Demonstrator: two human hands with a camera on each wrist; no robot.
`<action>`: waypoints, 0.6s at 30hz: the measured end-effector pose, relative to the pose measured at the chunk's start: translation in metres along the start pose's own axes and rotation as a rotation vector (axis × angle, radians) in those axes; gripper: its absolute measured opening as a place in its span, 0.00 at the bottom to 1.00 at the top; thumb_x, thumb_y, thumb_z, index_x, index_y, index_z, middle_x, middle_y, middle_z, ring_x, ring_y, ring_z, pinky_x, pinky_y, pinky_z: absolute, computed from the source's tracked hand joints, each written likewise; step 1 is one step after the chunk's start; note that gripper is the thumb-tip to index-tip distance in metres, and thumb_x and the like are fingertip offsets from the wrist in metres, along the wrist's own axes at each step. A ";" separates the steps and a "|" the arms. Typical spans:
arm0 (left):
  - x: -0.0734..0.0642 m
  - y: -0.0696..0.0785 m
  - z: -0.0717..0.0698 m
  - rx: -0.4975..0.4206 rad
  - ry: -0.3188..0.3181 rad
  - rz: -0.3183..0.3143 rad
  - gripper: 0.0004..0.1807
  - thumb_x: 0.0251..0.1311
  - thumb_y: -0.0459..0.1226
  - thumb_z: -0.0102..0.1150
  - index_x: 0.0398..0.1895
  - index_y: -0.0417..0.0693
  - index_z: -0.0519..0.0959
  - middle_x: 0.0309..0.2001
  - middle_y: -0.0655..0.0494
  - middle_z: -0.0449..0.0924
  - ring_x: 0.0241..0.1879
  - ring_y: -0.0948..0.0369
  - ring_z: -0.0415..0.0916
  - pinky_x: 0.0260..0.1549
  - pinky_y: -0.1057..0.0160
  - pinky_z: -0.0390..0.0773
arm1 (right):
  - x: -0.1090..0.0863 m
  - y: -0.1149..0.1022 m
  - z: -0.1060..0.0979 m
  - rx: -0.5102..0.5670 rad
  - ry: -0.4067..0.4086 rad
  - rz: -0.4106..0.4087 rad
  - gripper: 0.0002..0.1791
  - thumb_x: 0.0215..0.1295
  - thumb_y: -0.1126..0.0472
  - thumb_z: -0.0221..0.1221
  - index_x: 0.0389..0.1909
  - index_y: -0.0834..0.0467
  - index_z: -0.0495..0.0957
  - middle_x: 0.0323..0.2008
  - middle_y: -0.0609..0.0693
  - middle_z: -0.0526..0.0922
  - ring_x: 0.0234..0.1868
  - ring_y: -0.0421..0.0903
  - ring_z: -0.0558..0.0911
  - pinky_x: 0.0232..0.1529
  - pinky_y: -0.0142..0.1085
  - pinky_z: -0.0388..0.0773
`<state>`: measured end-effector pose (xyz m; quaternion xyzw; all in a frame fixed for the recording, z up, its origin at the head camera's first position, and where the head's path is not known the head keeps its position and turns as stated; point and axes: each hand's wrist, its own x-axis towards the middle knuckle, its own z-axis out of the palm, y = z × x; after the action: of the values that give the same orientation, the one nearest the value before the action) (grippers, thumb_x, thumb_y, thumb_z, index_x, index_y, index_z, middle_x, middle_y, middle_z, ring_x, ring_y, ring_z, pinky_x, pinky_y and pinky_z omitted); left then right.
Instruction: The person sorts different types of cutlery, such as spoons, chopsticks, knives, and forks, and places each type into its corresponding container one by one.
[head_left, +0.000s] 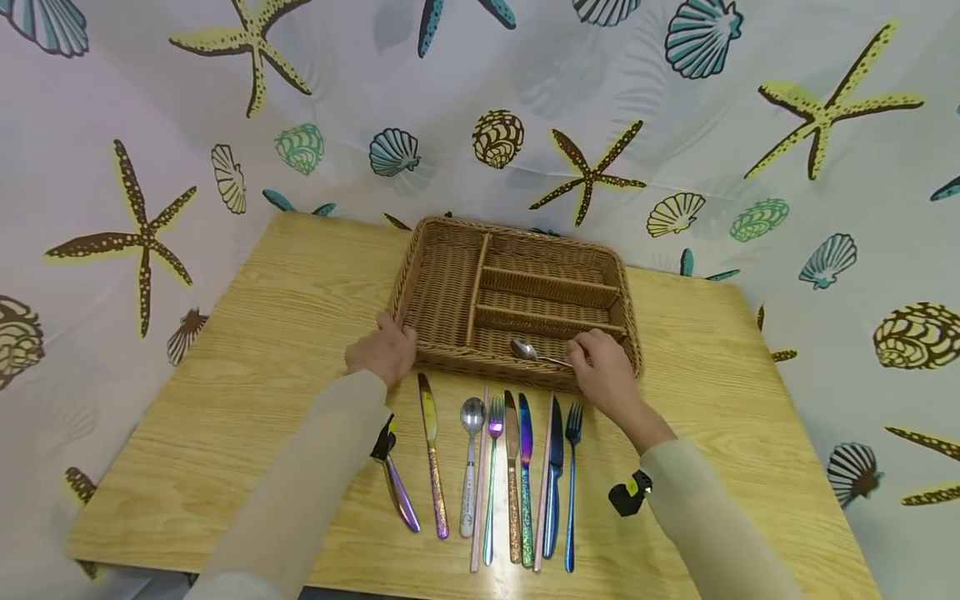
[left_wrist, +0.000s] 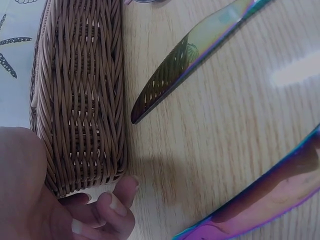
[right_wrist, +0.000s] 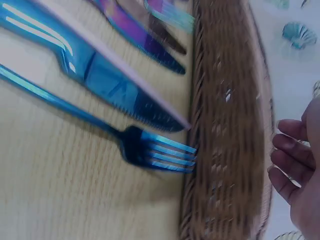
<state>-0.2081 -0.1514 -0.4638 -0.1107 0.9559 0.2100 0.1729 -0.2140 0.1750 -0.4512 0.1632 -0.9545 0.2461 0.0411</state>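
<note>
A brown wicker cutlery tray (head_left: 442, 354) lies on the wooden table. At its front left corner my left hand (head_left: 382, 350) holds the wicker side; in the left wrist view the left hand's fingers (left_wrist: 117, 205) bend round the corner. My right hand (head_left: 603, 375) is over the tray's front right edge and pinches the handle of a silver spoon (head_left: 525, 350). The spoon's bowl points left, at the front right compartment. In the right wrist view the right hand (right_wrist: 300, 160) is beyond the wicker wall, and the spoon is hidden.
In front of the tray lies a row of cutlery: a white-handled spoon (head_left: 472, 417), a purple fork (head_left: 496, 417), a blue fork (head_left: 573, 425), several knives such as a gold one (head_left: 429, 417), and pink sticks (head_left: 477, 517). Another purple-handled piece (head_left: 401, 496) lies partly under the left sleeve.
</note>
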 end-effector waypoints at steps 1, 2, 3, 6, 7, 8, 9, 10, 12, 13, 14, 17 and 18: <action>0.000 0.000 0.000 0.003 0.000 0.001 0.36 0.76 0.52 0.16 0.72 0.31 0.45 0.17 0.48 0.72 0.18 0.53 0.67 0.28 0.52 0.71 | -0.003 -0.003 -0.002 0.005 0.016 -0.017 0.17 0.77 0.59 0.47 0.35 0.62 0.81 0.35 0.55 0.78 0.34 0.50 0.72 0.38 0.44 0.68; 0.001 0.000 0.001 0.012 0.001 0.004 0.36 0.76 0.52 0.16 0.72 0.31 0.45 0.17 0.49 0.71 0.18 0.54 0.66 0.27 0.52 0.70 | -0.006 -0.006 -0.005 0.009 0.023 -0.031 0.17 0.77 0.58 0.47 0.34 0.62 0.80 0.33 0.55 0.77 0.33 0.50 0.71 0.37 0.43 0.67; 0.001 0.000 0.001 0.031 -0.002 0.013 0.36 0.76 0.51 0.16 0.73 0.30 0.44 0.16 0.49 0.71 0.17 0.54 0.66 0.26 0.53 0.70 | -0.010 -0.009 -0.007 0.013 0.027 -0.046 0.17 0.77 0.59 0.47 0.31 0.61 0.79 0.32 0.54 0.76 0.33 0.49 0.71 0.37 0.43 0.67; 0.002 0.001 0.001 0.085 -0.006 0.042 0.35 0.77 0.49 0.18 0.73 0.28 0.43 0.15 0.49 0.70 0.16 0.56 0.64 0.24 0.54 0.68 | -0.021 -0.016 -0.011 0.022 0.013 -0.068 0.16 0.77 0.59 0.48 0.27 0.58 0.74 0.29 0.51 0.73 0.30 0.47 0.67 0.34 0.40 0.65; 0.003 0.001 0.002 0.101 -0.007 0.052 0.34 0.77 0.48 0.18 0.72 0.27 0.43 0.15 0.49 0.69 0.15 0.56 0.63 0.23 0.55 0.67 | -0.025 -0.017 -0.012 0.019 0.001 -0.066 0.16 0.77 0.59 0.49 0.26 0.57 0.73 0.28 0.50 0.71 0.28 0.46 0.66 0.32 0.40 0.64; 0.003 0.001 0.002 0.108 -0.006 0.057 0.34 0.77 0.47 0.19 0.72 0.27 0.43 0.15 0.50 0.69 0.15 0.56 0.63 0.23 0.55 0.67 | -0.029 -0.018 -0.012 0.017 -0.012 -0.063 0.16 0.76 0.59 0.49 0.25 0.56 0.72 0.27 0.50 0.70 0.27 0.45 0.66 0.31 0.39 0.64; 0.003 0.001 0.002 0.107 -0.006 0.057 0.34 0.77 0.47 0.19 0.71 0.27 0.44 0.14 0.50 0.68 0.15 0.56 0.62 0.23 0.55 0.66 | -0.033 -0.018 -0.012 0.014 -0.028 -0.058 0.15 0.76 0.60 0.49 0.25 0.55 0.72 0.26 0.49 0.70 0.26 0.44 0.65 0.30 0.38 0.64; 0.003 0.001 0.002 0.095 -0.003 0.051 0.33 0.77 0.48 0.19 0.70 0.28 0.46 0.14 0.50 0.68 0.15 0.56 0.62 0.23 0.55 0.66 | -0.036 -0.017 -0.011 0.013 -0.053 -0.050 0.15 0.76 0.60 0.49 0.25 0.54 0.71 0.25 0.48 0.69 0.25 0.43 0.65 0.29 0.37 0.64; 0.003 0.000 0.003 0.069 0.008 0.038 0.34 0.77 0.50 0.19 0.69 0.29 0.48 0.15 0.50 0.69 0.15 0.56 0.63 0.24 0.55 0.67 | -0.044 -0.016 -0.009 0.013 -0.109 -0.034 0.15 0.76 0.61 0.49 0.25 0.53 0.72 0.23 0.47 0.69 0.22 0.42 0.65 0.28 0.36 0.64; 0.004 0.000 0.003 0.056 0.012 0.029 0.34 0.77 0.51 0.18 0.69 0.30 0.49 0.15 0.50 0.69 0.15 0.56 0.63 0.24 0.55 0.67 | -0.048 -0.015 -0.008 0.010 -0.140 -0.027 0.15 0.75 0.61 0.50 0.25 0.54 0.73 0.22 0.47 0.69 0.21 0.42 0.65 0.27 0.35 0.65; 0.004 -0.001 0.003 0.046 0.016 0.025 0.34 0.76 0.52 0.18 0.68 0.31 0.49 0.15 0.49 0.70 0.15 0.55 0.63 0.25 0.55 0.67 | -0.052 -0.014 -0.007 0.002 -0.169 -0.022 0.15 0.75 0.62 0.50 0.25 0.54 0.73 0.21 0.46 0.69 0.21 0.41 0.65 0.26 0.34 0.64; 0.004 -0.002 0.003 0.044 0.012 0.020 0.35 0.76 0.52 0.17 0.71 0.31 0.47 0.15 0.49 0.71 0.16 0.55 0.64 0.26 0.55 0.68 | -0.065 -0.009 -0.002 -0.016 -0.259 0.013 0.16 0.74 0.62 0.51 0.22 0.53 0.72 0.18 0.45 0.67 0.18 0.39 0.64 0.24 0.33 0.63; 0.004 -0.002 0.002 0.048 0.007 0.019 0.36 0.76 0.52 0.17 0.72 0.30 0.45 0.16 0.49 0.71 0.16 0.56 0.64 0.26 0.54 0.68 | -0.069 -0.008 0.000 -0.029 -0.285 0.025 0.17 0.73 0.61 0.52 0.21 0.53 0.71 0.17 0.44 0.66 0.18 0.39 0.63 0.23 0.32 0.62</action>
<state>-0.2103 -0.1525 -0.4678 -0.0981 0.9623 0.1880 0.1701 -0.1465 0.1887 -0.4586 0.1842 -0.9561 0.2070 -0.0955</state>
